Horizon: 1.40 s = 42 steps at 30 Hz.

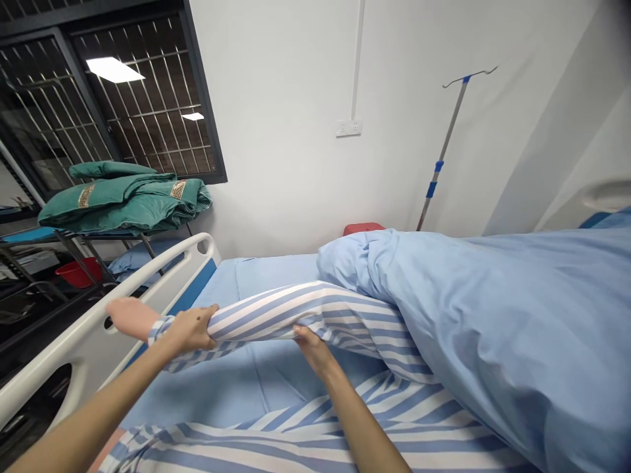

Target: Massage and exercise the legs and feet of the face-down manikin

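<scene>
A figure lies on a hospital bed in blue-and-white striped pyjamas (305, 312), its upper part hidden under a light blue quilt (493, 309). One striped leg is raised off the blue sheet (246, 374), its bare foot (129, 315) pointing towards the white side rail. My left hand (193, 327) is closed round the striped trouser leg near the ankle. My right hand (310, 345) cups the same leg from below, near the knee, fingers pressed into the cloth. A second striped leg (315, 440) lies flat near the bottom edge.
The white bed rail (89, 332) runs along the left. Folded green quilts (128, 197) rest on a metal rack, with a red basin (76, 272) below. An IV pole (444, 148) leans at the white wall. A barred window is at upper left.
</scene>
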{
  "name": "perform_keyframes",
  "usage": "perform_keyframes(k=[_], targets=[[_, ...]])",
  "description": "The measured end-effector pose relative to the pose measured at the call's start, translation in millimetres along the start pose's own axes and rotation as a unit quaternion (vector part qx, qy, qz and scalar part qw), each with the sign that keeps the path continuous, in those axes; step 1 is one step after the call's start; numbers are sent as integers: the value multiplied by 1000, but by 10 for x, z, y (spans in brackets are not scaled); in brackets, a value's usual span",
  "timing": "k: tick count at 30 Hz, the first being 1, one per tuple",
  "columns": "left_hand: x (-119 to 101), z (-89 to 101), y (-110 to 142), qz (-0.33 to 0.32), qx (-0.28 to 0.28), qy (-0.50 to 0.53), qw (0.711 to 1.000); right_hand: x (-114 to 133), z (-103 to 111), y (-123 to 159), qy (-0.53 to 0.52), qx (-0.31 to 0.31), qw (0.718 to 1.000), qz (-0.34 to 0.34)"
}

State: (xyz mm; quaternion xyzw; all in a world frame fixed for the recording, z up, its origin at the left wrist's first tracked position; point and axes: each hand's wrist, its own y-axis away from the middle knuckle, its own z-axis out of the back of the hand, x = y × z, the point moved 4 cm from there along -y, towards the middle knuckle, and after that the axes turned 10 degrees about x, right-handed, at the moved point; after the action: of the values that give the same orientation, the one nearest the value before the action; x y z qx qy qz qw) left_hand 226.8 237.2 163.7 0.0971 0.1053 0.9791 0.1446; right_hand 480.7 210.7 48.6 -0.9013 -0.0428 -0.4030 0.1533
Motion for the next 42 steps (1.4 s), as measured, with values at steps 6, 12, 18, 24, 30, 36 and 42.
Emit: perform_keyframes(k=[6,12,18,24,30,36,42], targets=[[252,203,-25,-46,23,-89,995,-593,34,64,-21,13,991,-132],[339,-120,-133,-54,45,-85,994,-797,40,79,-83,-5,984,-157],[408,-325,-363,-77,29,-93,992,-915,41,106,-117,-12,972,-204],[454,-600,-550,-77,38,-69,994,-1034,118,77,-131,-51,964,-226],[499,-1004,-739,-70,41,-41,996,-1194,250,69,-116,-95,953,-265],[551,-1354,-840,-54,29,-5,998,-1240,318,59,-103,-110,953,-264],[551,-1620,-828,-39,50,43,997,-1278,360,82,-102,-126,945,-284]])
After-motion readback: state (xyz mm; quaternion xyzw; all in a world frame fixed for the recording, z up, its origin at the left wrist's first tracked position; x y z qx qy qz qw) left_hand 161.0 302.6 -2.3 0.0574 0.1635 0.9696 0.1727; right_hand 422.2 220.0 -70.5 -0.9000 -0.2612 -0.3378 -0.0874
